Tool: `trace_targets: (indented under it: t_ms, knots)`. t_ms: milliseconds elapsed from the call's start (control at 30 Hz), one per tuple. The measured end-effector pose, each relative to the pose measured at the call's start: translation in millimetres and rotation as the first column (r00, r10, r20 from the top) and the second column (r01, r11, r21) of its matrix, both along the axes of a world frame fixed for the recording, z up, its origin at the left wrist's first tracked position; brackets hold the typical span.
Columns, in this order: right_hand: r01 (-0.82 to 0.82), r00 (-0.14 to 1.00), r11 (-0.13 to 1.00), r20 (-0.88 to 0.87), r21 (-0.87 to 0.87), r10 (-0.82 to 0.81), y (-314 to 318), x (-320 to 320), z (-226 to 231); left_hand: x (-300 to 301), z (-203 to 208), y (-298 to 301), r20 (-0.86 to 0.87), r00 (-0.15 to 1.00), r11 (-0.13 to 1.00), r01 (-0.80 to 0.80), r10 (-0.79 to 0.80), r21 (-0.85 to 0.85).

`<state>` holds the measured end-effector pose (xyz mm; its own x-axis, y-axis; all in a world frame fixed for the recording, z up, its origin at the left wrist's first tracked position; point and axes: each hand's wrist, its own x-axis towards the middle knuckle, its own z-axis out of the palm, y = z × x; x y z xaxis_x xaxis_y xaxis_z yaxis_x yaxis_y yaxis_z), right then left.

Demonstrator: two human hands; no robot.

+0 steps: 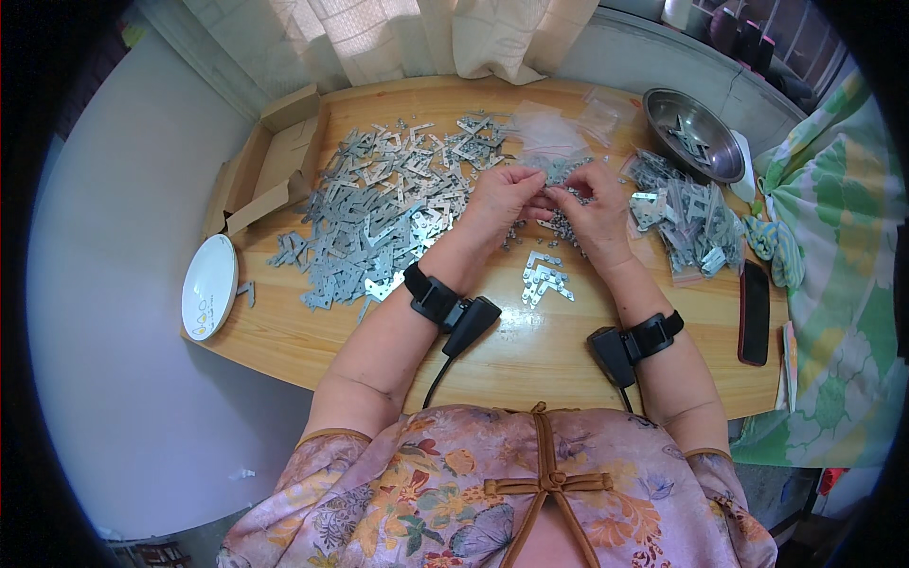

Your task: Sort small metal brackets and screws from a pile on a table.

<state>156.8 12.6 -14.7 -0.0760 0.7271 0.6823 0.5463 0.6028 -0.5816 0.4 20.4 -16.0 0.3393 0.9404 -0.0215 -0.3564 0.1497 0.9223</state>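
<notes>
My left hand (499, 201) and my right hand (598, 206) meet above the far middle of the table, thumbs and fingers pinched together. What sits between the fingertips is too small to make out. Small metal screws (561, 223) lie scattered beneath and around the fingers. Clear plastic zip bags (551, 133) lie just beyond the hands. On the near side, a few flat L-shaped metal corner brackets (544, 278) with holes are grouped on the wood. A big heap of similar brackets (379, 204) spreads to the left of my left hand.
Filled clear bags of metal parts (696, 222) are piled on the right, below a steel bowl (660, 107) with brackets inside. A phone (754, 312) lies near the right edge. An open cardboard box (277, 156) and a white plate (210, 275) stand at the left edge.
</notes>
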Motion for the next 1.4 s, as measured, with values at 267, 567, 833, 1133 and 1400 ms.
trace_targets:
  t_ms: [267, 567, 833, 1133, 1400]
  knots:
    - [-0.011, 0.977, 0.952, 0.205, 0.307, -0.055, -1.1, -0.1, 6.7, 3.0, 1.2, -2.1, 0.027, 1.000, 1.000, -0.011, 0.011, -0.002]
    - [0.006, 0.947, 0.929, 0.296, 0.371, -0.124, -3.3, -1.0, 11.2, 4.0, 2.4, -4.2, 0.086, 0.996, 1.000, 0.001, 0.002, -0.030]
    - [-0.018, 0.949, 0.929, 0.298, 0.370, -0.100, -1.9, 2.0, 9.9, 4.2, 2.8, -4.8, 0.052, 0.999, 0.999, -0.009, 0.011, -0.037]
    - [-0.067, 0.953, 0.942, 0.300, 0.327, -0.036, -0.5, 2.8, 8.0, 6.1, 2.6, -4.3, 0.061, 0.996, 0.997, -0.062, 0.064, -0.042]
    - [-0.064, 0.953, 0.943, 0.300, 0.326, -0.039, -2.5, 2.1, 11.5, 5.9, 4.6, -5.2, 0.035, 0.997, 0.997, -0.071, 0.072, -0.036]
